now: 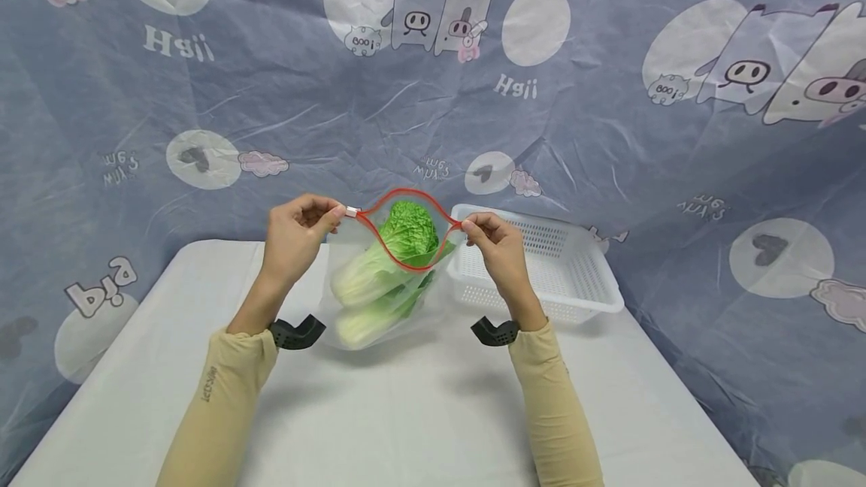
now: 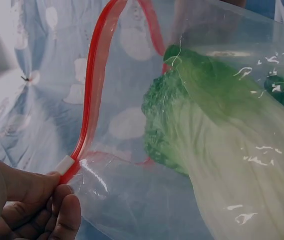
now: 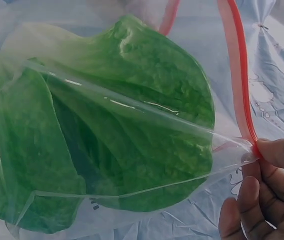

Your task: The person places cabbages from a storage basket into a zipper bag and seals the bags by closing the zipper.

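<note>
A clear zip bag with a red rim hangs between both hands, its mouth spread into a wide oval. Inside lie a napa cabbage and a second pale-stemmed leafy vegetable below it. The left hand pinches the left corner of the rim, beside a white slider. At the opposite corner, the right hand pinches the red rim between thumb and fingers. Through the plastic, broad green leaves show close up in the right wrist view.
Behind the right hand stands a white perforated plastic basket on the white-covered table. A grey-blue curtain with cartoon prints hangs behind and at both sides. Black wrist mounts sit on both forearms.
</note>
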### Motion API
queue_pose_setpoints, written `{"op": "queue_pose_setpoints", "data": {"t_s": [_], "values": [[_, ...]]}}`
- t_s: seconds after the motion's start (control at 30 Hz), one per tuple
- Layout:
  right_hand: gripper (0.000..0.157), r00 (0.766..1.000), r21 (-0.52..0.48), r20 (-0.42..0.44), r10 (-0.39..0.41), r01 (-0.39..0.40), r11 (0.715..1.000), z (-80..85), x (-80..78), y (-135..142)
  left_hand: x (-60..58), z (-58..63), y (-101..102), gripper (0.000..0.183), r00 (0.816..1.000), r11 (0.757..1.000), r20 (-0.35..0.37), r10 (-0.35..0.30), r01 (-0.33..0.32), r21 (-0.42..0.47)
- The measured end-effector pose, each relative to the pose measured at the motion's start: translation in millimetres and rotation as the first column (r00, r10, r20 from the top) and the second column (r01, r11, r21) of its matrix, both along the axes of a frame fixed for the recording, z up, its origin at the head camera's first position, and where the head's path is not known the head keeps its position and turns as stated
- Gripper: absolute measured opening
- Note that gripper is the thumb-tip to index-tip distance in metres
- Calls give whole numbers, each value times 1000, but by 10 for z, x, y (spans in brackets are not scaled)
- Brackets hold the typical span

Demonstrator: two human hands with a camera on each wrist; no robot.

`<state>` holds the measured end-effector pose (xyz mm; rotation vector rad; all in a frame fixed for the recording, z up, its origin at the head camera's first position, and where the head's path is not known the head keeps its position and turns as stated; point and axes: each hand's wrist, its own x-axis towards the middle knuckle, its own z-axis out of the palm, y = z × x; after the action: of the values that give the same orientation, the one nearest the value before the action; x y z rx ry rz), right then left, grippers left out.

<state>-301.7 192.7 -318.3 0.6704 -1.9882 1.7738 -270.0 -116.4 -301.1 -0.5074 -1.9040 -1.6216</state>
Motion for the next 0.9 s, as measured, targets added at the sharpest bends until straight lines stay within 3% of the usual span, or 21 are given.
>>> {"op": "queue_pose_setpoints", "data": {"t_s": [0.23, 0.33, 0.47, 0.73, 0.9], "values": [[20, 997, 45, 76, -4, 1, 999, 31, -14, 68, 3, 35, -58, 20, 999, 998, 13, 37, -38, 59], [21, 990, 157, 138, -15, -7, 987, 34, -14, 117, 18, 52, -62, 18, 997, 996, 7, 71, -71, 55], [25, 983, 305, 186, 0, -58, 950, 31, -20, 144, 37, 70, -51, 14, 993, 994, -24, 111, -111, 20], [27, 990, 352, 141, -13, -38, 935, 49, -8, 86, 101, 88, -36, 14, 986, 986, -56, 156, -159, -47], [22, 992, 405, 122, 37, -84, 911, 212, 69, -104, 124, 47, 55, 13, 987, 978, -69, 142, -151, -144]]}}
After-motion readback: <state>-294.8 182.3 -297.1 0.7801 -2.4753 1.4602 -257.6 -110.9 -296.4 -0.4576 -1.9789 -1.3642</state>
